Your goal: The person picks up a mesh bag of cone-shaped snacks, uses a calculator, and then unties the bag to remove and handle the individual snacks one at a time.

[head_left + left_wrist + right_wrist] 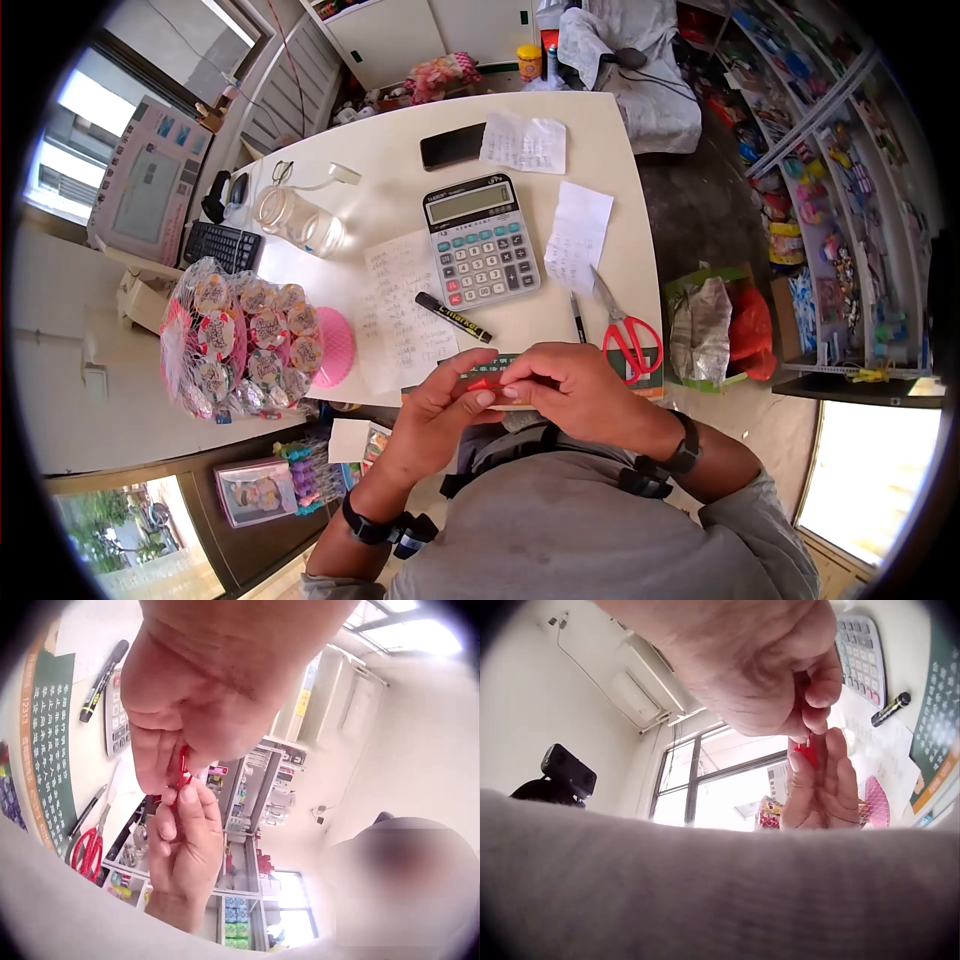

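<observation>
Both hands meet over the table's near edge, in front of the person's body. Between thumb and fingers, the left hand (430,420) pinches a small, thin red piece (484,384). The right hand (585,392) pinches the same piece from the other side, its fingertips close to the left thumb. In the left wrist view the red piece (183,761) looks narrow and glossy; fingers cover much of it, and I cannot tell its kind. Just beyond the hands lie a black and yellow marker (453,318) and a calculator (495,270). Red-handled scissors (630,345) lie beside the right hand.
A black pen (577,318) and handwritten papers (580,225) lie on the white table (400,180). Farther back are a phone (452,148) and a glass jar (295,220). Netted round packages (240,345) stand at left, shelves of goods (830,200) at right.
</observation>
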Demonstrator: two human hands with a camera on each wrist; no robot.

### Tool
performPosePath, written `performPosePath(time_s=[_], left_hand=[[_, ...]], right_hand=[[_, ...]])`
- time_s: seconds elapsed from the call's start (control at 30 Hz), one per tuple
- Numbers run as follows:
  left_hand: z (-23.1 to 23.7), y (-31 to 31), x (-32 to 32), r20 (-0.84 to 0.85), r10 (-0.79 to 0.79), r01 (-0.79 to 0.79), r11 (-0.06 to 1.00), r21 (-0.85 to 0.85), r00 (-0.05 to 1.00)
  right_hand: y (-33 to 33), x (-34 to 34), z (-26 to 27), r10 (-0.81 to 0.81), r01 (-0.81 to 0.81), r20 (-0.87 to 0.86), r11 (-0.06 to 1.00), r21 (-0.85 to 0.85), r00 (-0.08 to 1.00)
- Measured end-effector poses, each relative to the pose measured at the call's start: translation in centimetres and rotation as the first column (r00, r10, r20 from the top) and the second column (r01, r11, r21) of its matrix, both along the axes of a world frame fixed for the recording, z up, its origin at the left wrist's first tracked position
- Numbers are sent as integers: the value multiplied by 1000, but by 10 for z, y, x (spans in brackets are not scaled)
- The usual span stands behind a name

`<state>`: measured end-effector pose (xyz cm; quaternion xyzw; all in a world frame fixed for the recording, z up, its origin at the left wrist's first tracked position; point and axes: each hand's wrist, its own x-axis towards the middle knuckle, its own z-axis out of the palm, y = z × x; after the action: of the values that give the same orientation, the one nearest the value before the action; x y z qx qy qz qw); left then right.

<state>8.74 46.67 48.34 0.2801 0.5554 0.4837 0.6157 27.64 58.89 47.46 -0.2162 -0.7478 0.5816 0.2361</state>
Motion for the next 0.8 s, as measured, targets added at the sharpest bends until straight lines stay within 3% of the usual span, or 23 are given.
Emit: performPosePath(time_s=[0.1, 0.2, 0.37, 0.47, 0.67, 0.7, 0.8], left_hand=[[0, 1, 6, -175, -10, 14, 1000, 21, 984], [-3, -1, 1, -384, 15, 11, 998, 64, 923], [5, 1, -3, -595, 38, 50, 990, 131, 803], [14, 0, -4, -590, 27, 59, 990, 126, 807], [40, 2, 3, -597, -91, 74, 996, -52, 797], [37, -1, 1, -594, -50, 44, 999, -24, 803], [21, -10, -9, -523, 60, -39, 998, 50, 850]], right_hand=[[7, 6, 8, 72, -56, 91, 983, -173, 993], [6, 4, 6, 81, -65, 20, 904, -422, 997], [6, -3, 1, 64, -53, 10, 893, -448, 998], [8, -9, 4, 74, -50, 41, 906, -420, 996], [3, -19, 2, 98, -85, 39, 961, -264, 994], [2, -20, 3, 97, -86, 38, 970, -229, 995], [5, -19, 7, 112, -93, 37, 939, -331, 993]])
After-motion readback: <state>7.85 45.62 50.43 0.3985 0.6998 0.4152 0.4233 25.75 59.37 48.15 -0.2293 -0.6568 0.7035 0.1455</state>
